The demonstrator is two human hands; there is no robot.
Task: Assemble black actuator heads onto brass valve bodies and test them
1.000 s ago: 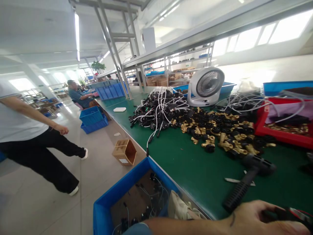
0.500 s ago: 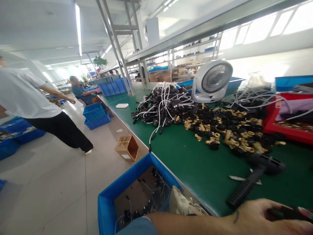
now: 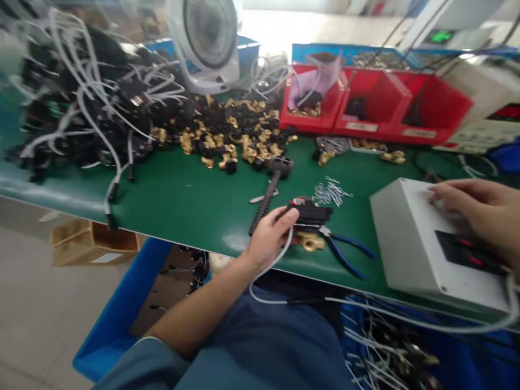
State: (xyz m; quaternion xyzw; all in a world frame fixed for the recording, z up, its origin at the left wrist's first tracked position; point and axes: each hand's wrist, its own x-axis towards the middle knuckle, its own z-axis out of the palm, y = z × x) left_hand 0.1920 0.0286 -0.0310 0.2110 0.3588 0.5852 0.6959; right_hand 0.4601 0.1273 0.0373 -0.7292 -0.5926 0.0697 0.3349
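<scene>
My left hand [image 3: 270, 235] is closed around a black plastic assembly [image 3: 311, 215] with a brass fitting [image 3: 312, 242] beneath it. A white cable [image 3: 266, 268] runs from the assembly across my lap toward a grey metal box [image 3: 385, 233] on the right. On the box's white top, my right hand [image 3: 483, 203] pinches at a small part hidden by the fingertips. Blue-handled pliers [image 3: 345, 252] lie just right of the assembly. Behind it are small metal clips [image 3: 331, 192]. A black ribbed hammer-shaped tool [image 3: 268, 197] rests by my left hand.
Piled black cabled parts [image 3: 122, 97] and brass fittings [image 3: 244, 143] cover the back left. A white fan [image 3: 211, 43] and red bins [image 3: 361, 127] stand behind. Below the bench edge are a blue crate [image 3: 117, 309], a cardboard box [image 3: 73, 244] and cabled parts [image 3: 390, 346].
My view has swung right and down to the bench. The grey box, pliers and both hands now show, and the walking person is out of view.
</scene>
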